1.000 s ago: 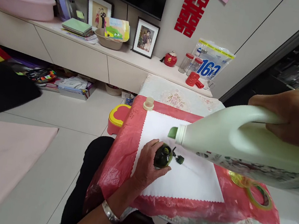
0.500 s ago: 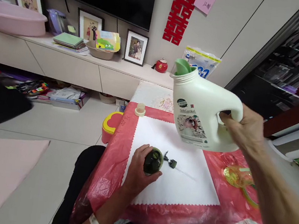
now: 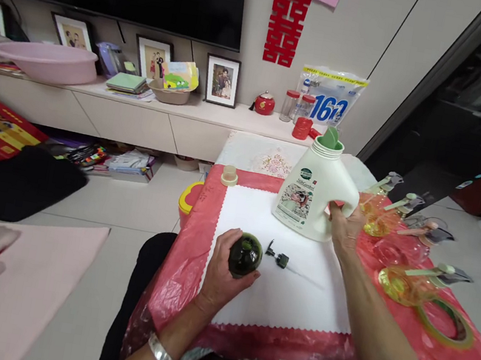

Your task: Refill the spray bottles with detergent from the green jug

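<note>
The left hand [image 3: 220,269] wraps around a small dark green bottle [image 3: 245,255] standing on the white cloth [image 3: 290,293], fingers closed on its side. Just right of it lies a pump head [image 3: 279,256], apart from the bottle. The right hand [image 3: 343,225] grips the handle of a white jug [image 3: 315,190] standing upright at the cloth's far edge; its green spout is uncovered, and its label reads "SilkGarden". A cream cap [image 3: 229,175] sits on the red cover [image 3: 184,256] at the far left corner. On the shelf behind, a bag [image 3: 330,100] shows "160".
</note>
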{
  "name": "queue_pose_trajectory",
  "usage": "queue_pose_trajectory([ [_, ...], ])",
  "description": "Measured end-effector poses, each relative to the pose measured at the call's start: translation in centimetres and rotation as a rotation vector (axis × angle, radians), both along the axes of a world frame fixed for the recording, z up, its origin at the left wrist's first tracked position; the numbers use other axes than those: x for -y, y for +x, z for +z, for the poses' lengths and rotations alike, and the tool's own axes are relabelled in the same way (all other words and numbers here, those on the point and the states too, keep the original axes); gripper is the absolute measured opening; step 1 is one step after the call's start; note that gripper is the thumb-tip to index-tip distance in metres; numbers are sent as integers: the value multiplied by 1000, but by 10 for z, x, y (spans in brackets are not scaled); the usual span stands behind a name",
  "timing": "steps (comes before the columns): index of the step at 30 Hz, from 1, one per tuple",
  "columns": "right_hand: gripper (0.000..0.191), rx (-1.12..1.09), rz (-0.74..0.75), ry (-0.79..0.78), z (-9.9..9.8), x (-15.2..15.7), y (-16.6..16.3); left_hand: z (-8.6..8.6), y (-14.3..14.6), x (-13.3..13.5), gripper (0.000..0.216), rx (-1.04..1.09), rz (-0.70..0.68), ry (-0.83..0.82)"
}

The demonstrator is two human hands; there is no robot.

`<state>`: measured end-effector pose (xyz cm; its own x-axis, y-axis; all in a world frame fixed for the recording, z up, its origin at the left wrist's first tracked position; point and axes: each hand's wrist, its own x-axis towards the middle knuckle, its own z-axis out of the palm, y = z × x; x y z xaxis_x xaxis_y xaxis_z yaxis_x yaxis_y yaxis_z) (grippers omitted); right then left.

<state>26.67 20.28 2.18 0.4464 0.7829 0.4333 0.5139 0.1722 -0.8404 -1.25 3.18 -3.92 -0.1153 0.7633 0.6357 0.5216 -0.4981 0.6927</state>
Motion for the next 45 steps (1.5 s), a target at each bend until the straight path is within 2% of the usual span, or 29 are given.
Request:
queue_pose_trajectory([
  [4, 48, -58, 43, -67, -9, 5, -1, -3, 0, 1, 82, 14, 8, -40],
  [8, 53, -57, 111, -162, -7, 14, 6, -5, -1, 3, 89, 49, 26, -111],
  [11, 63, -30, 151, -231, -6, 24, 18, -4, -1, 4, 86, 53, 23, -113],
  [15, 87, 56, 48, -296, -10, 52, 34, -1, -1, 4, 84, 42, 17, -96],
  [17, 90, 119, -14, -323, -14, 74, 35, 0, -1, 5, 84, 33, 17, -95],
  [19, 79, 186, 38, -355, -20, 98, 26, 0, -1, 5, 85, 26, 21, -107],
  [24, 53, 391, 387, -374, -27, 138, -21, 2, -1, 6, 86, 23, 31, -136],
  [28, 36, 537, 487, -362, -27, 143, -49, 3, 0, 6, 87, 23, 22, -137],
  [32, 18, 558, 525, -354, -29, 140, -58, 2, 1, 5, 88, 34, 21, -126],
  [34, 21, 507, 532, -332, -29, 138, -57, 1, 1, 5, 89, 38, 18, -117],
  [38, 44, 316, 522, -271, -13, 135, -53, -1, 1, 3, 91, 35, 18, -109],
  [40, 51, 52, 548, -217, 4, 134, -55, -2, 2, 3, 91, 29, 22, -98],
  [43, 50, -535, 641, -89, 39, 134, -66, -1, 2, 2, 90, 30, 22, -70],
  [45, 44, -729, 722, -38, 61, 134, -76, -1, 2, 2, 90, 34, 17, -60],
])
